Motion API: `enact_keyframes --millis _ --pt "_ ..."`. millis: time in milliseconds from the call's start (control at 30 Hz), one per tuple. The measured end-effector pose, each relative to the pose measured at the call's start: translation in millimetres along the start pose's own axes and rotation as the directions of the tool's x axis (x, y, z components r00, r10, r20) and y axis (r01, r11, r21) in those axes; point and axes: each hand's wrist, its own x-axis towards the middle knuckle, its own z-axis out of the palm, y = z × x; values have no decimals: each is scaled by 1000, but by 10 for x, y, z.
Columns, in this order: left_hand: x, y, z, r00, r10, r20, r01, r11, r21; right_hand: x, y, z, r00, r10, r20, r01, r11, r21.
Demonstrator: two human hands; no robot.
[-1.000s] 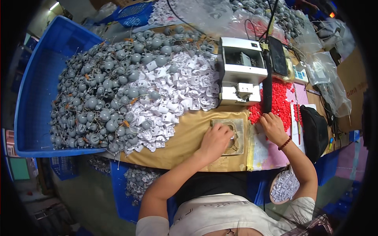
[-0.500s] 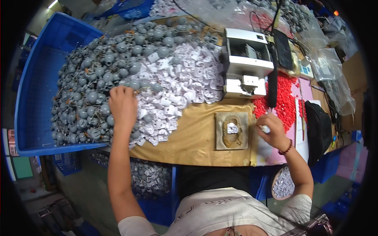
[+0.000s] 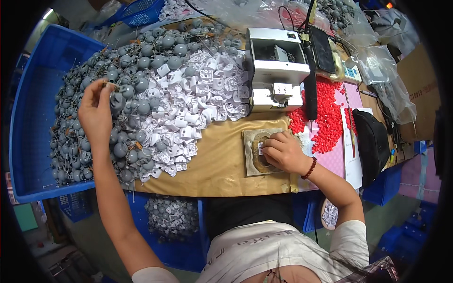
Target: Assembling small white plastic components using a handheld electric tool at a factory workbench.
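My left hand (image 3: 96, 113) is raised over the heap of grey round parts with wires (image 3: 78, 122). Its thumb and fingers pinch one grey ball-shaped part (image 3: 118, 101) near its wire end. At the middle of the bench my right hand (image 3: 287, 152) lies over a square metal fixture (image 3: 250, 165) with an oval recess. Its curled fingers press on a small white plastic piece (image 3: 260, 148) in that recess; the fingers hide part of it. A heap of white plastic pieces (image 3: 188, 111) spreads between my hands.
A blue bin (image 3: 35, 118) stands at the left. Behind the fixture is a boxy white-and-grey machine (image 3: 279, 73), with a black electric screwdriver (image 3: 310, 89) hanging beside it. Small red parts (image 3: 325, 118) lie to the right, near a black pouch (image 3: 373, 146).
My left hand has lifted out of the grey heap, moving left and away from me, with a grey part. My right hand has moved left from beside the red parts onto the fixture.
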Motion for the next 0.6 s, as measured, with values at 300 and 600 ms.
enact_keyframes --millis 300,600 --pt "322 340 62 956 136 -259 -190 962 -197 -35 -60 -27 998 67 17 -68 997 36" --pt "112 538 302 781 49 622 -57 998 -6 197 -117 -363 955 235 -180 -186 950 252"
